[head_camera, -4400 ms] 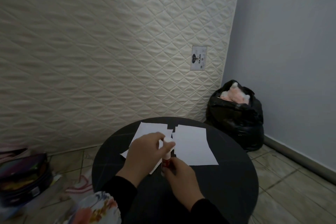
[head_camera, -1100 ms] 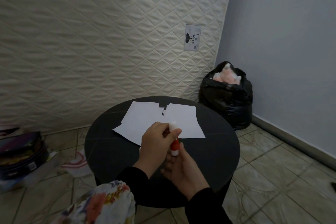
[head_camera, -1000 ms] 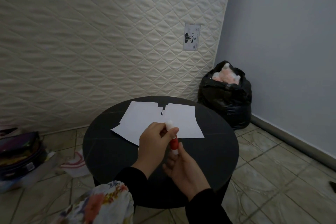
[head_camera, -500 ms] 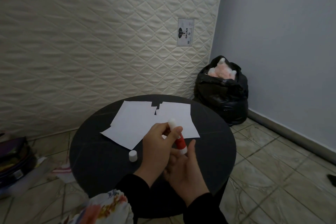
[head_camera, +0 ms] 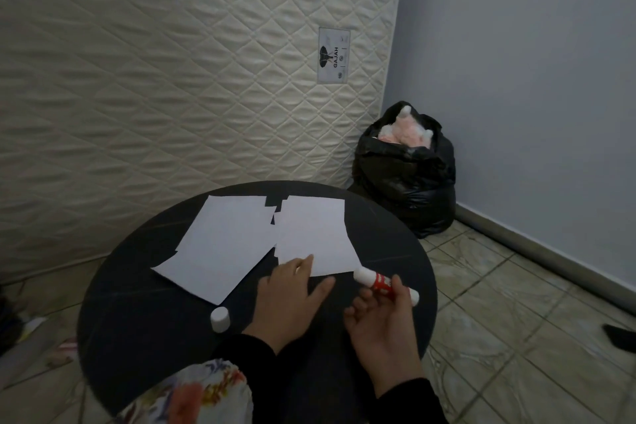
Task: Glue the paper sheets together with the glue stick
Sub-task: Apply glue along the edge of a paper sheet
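Two white paper sheets lie side by side on the round black table [head_camera: 137, 286]: the left sheet [head_camera: 223, 244] and the right sheet [head_camera: 315, 234]. My right hand [head_camera: 382, 327] holds the uncapped red and white glue stick [head_camera: 382, 282] with curled fingers, near the right sheet's front corner. My left hand [head_camera: 292, 296] reaches out with straight fingers, its fingertips touching the front edge of the right sheet. The white cap [head_camera: 220, 318] stands on the table to the left of my left hand.
A quilted mattress [head_camera: 172, 62] leans against the wall behind the table. A full black rubbish bag [head_camera: 406, 172] sits in the corner at the right. Tiled floor [head_camera: 516, 337] surrounds the table, with clutter at the far left.
My left hand has let go of the glue stick and moved forward onto the right sheet. My right hand has carried the stick to the right. The cap now stands on the table.
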